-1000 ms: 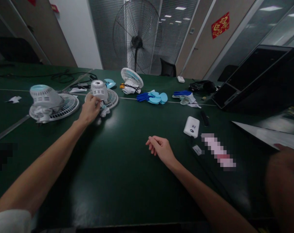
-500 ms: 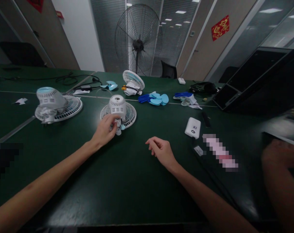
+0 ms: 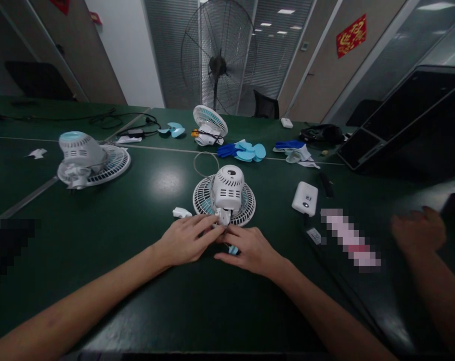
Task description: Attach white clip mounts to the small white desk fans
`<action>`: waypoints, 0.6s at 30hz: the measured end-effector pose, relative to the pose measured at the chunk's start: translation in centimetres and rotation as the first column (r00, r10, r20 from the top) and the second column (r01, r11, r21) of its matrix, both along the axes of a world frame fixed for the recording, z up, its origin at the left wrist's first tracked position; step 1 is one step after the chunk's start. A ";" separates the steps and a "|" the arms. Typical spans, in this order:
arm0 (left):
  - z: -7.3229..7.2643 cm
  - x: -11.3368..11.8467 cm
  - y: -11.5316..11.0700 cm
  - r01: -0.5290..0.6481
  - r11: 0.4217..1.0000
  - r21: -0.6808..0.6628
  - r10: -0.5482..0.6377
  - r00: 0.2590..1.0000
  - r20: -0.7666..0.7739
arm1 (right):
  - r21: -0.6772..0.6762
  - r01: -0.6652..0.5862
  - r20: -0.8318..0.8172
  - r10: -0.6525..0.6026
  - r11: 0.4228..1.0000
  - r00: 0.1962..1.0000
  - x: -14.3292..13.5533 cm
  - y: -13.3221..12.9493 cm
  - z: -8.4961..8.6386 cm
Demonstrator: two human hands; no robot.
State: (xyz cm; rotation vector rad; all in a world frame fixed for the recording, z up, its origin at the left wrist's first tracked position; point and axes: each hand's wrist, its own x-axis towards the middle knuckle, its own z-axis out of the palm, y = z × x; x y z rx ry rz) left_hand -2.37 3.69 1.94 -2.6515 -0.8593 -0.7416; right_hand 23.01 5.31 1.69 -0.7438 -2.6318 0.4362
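Observation:
A small white fan (image 3: 229, 188) lies face down on its round grille, with its motor housing pointing up. My left hand (image 3: 189, 239) comes in from the left, its fingertips closed on the white bracket (image 3: 223, 216) at the fan's near side. From the right, my right hand (image 3: 254, 249) meets it there, index finger against the bracket and thumb lower down. A small light blue piece (image 3: 233, 249), joined to the fan side, shows between that thumb and fingers. Beside the grille, left of it, rests a loose white plastic part (image 3: 182, 212). My fingers hide the bracket's lower end.
Another face-down fan (image 3: 82, 160) lies at left, and a third fan (image 3: 210, 125) farther back. Light blue blades (image 3: 251, 151), blue gloves (image 3: 227, 150) and a white power bank (image 3: 305, 198) lie around. At right, another person's hand (image 3: 419, 230) is blurred.
The fan has come nearer and to the right. My right hand has joined my left at its bracket. A loose white part now shows left of the grille.

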 end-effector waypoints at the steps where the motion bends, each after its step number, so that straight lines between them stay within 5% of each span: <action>1: 0.0 -0.8 0.3 -0.040 0.999 0.013 0.040 0.999 -0.003 | 0.001 -0.011 0.019 0.011 1.000 1.000 0.0 0.0 0.1; 5: 0.1 -3.2 2.3 -0.266 0.956 -0.125 0.264 0.964 -0.032 | -0.051 -0.050 0.007 0.051 0.997 0.999 0.0 -0.1 0.6; 9: -0.3 -3.9 3.8 -0.276 0.907 -0.318 0.250 0.961 -0.121 | -0.154 -0.056 -0.185 0.026 0.987 0.982 0.2 -0.1 0.7; 14: -0.9 -4.1 4.0 -0.251 0.863 -0.439 0.241 0.967 -0.079 | -0.258 0.187 -0.466 -0.292 0.948 0.836 0.4 0.4 0.0; 18: -1.0 -4.8 3.9 -0.192 0.826 -0.530 0.256 0.966 0.048 | -0.402 0.247 -0.488 -0.434 0.882 0.757 0.6 1.5 -1.0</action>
